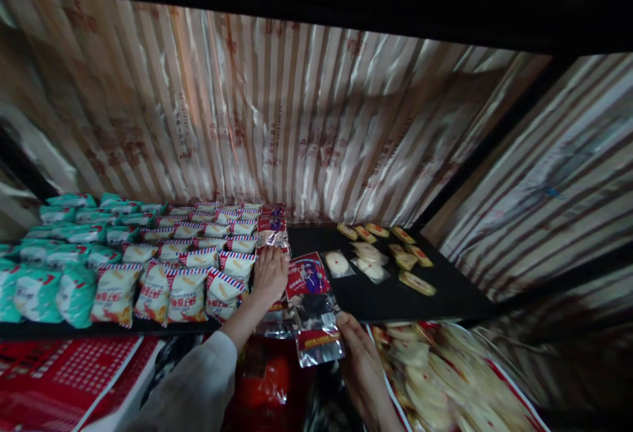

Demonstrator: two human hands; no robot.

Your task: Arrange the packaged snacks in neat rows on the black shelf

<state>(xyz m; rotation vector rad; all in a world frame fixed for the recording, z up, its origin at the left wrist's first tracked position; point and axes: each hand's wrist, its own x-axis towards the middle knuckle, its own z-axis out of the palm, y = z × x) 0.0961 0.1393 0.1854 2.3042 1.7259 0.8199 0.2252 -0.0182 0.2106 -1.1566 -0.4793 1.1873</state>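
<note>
Nearest the camera, the right hand (363, 353) was closed on the lower, clear end of one red-and-clear packet (314, 307), fingers pinching its bottom edge. That packet lay across the front edge of the black shelf (395, 297), its red top over the shelf and its clear end hanging out past the edge. Below the shelf, a red printed box (64, 372) sat at the left and a big bag of pale round biscuits (445, 379) at the right.

The left hand (270, 274), coming out of a pale sleeve (198, 386), lay open and flat on the shelf, gripping nothing, its fingers against the striped packets (186, 297). Those stood four across in the front row, with about five rows running back. Left of them were teal packets (37, 293), three in front and more behind, too crowded to count. Behind the left hand ran a short column of red packets (271, 224).

Right of the held packet lay three clear-wrapped round cakes (337, 264), then about eight small gold-wrapped bars (418, 283), loosely scattered. Bare shelf showed between these and the front edge, and up to the right-hand corner. Striped foil sheeting (297, 122) closed the back.
</note>
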